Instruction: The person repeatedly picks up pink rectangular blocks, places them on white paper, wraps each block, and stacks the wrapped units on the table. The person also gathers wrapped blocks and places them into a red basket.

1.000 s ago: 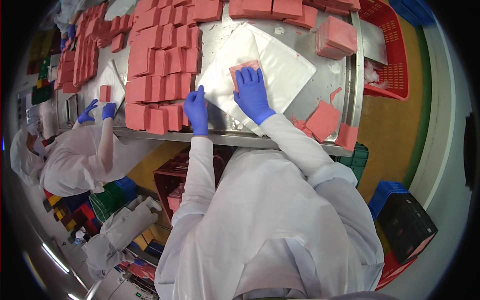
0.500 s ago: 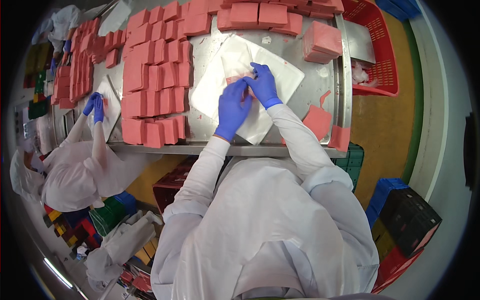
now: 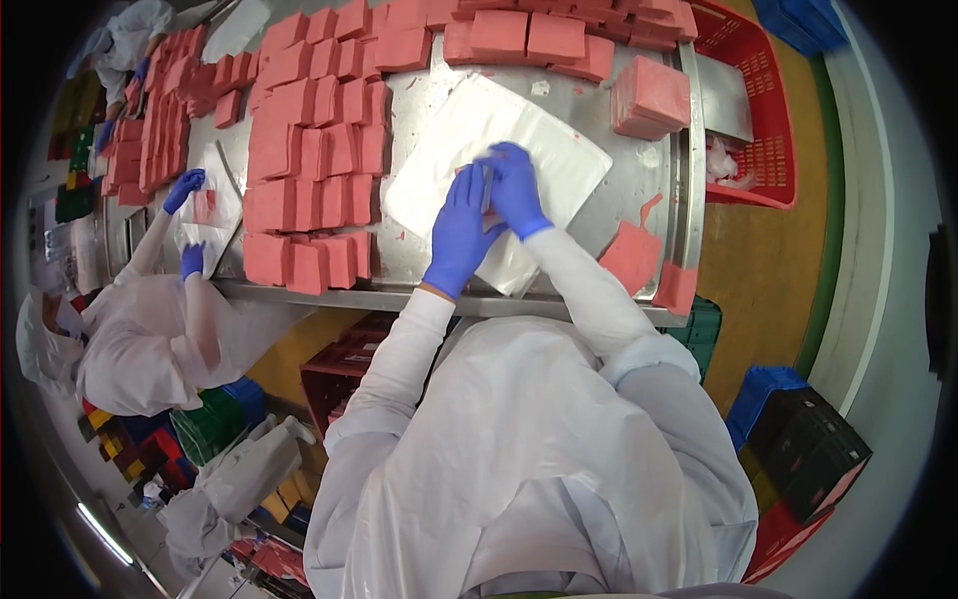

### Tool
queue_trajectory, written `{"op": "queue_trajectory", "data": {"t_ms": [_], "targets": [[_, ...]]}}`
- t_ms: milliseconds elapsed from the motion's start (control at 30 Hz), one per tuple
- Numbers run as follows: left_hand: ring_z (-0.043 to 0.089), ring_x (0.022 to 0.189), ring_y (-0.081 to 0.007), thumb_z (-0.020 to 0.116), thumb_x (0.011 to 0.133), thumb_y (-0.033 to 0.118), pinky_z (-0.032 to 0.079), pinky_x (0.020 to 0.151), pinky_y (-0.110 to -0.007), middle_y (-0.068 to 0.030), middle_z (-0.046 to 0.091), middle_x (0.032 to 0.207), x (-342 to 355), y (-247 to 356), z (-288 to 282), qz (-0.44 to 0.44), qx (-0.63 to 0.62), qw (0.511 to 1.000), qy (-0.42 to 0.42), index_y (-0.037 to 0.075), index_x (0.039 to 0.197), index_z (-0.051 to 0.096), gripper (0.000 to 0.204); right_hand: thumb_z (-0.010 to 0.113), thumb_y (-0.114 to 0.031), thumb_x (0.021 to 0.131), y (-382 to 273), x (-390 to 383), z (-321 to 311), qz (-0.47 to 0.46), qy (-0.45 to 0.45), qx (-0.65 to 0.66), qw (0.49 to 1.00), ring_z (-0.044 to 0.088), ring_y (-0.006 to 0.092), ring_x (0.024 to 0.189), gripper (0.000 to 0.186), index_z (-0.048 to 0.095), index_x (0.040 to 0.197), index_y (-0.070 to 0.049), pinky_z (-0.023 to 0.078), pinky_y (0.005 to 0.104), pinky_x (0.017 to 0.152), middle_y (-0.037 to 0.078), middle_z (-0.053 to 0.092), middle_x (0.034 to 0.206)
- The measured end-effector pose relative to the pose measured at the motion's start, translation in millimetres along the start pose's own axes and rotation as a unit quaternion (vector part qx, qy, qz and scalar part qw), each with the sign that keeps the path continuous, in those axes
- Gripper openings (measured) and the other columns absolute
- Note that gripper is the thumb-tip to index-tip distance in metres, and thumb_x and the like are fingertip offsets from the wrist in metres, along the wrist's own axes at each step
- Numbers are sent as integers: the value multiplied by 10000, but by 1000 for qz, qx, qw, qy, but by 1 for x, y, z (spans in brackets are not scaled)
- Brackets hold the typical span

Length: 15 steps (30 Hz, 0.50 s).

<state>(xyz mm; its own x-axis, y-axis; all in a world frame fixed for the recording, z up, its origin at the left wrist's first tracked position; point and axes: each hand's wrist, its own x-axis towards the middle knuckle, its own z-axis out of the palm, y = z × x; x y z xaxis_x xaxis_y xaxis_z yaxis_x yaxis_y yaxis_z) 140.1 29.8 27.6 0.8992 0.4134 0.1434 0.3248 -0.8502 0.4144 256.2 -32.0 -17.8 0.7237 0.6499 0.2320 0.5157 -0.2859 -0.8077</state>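
A stack of white, translucent plastic sheets (image 3: pixel 564 165) lies askew on the steel table in front of me. My left hand (image 3: pixel 459 235), in a blue glove, rests over its middle with the fingers stretched and close together. Against it, my right hand (image 3: pixel 517 192), also blue-gloved, bends its fingers over toward the left fingertips; those right fingertips are smeared by motion. A clear plastic edge shows between the hands. What lies beneath them is mostly hidden, with only a trace of pink near the left fingertips.
Rows of pink slabs (image 3: pixel 269 150) stand to the left, with more at the table's far edge. A slab stack (image 3: pixel 649 95) and a loose flat pink piece (image 3: pixel 631 255) lie on the right. Beyond the rim is a red crate (image 3: pixel 778 150). A co-worker (image 3: pixel 150 339) works at left.
My right hand has turned inward and its fingers have come down over the plastic; my left hand's fingers have straightened. The pink patch is now mostly covered. The co-worker's hands have moved apart.
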Motion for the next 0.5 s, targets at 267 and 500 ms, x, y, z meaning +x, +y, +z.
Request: {"op": "queue_trajectory", "data": {"t_ms": [267,500], "targets": [[576,1125,-292,741,805,301,438,981,-366,-171,555,1295,87,-31,-16,-37,-302,917,-260,60,1334,526,620,553,-41,778,-26,2,-77,-86,-108,-173,975,536,316,1121,290,646,1053,-55,403,418,994,133,596,1145],[573,1109,-337,717,809,403,574,740,-455,-177,586,1223,270,-85,42,-162,-328,928,75,-34,1309,495,700,684,-194,857,19,85,-205,176,258,261,914,630,183,938,432,583,1184,69,484,302,819,186,668,1050]]}}
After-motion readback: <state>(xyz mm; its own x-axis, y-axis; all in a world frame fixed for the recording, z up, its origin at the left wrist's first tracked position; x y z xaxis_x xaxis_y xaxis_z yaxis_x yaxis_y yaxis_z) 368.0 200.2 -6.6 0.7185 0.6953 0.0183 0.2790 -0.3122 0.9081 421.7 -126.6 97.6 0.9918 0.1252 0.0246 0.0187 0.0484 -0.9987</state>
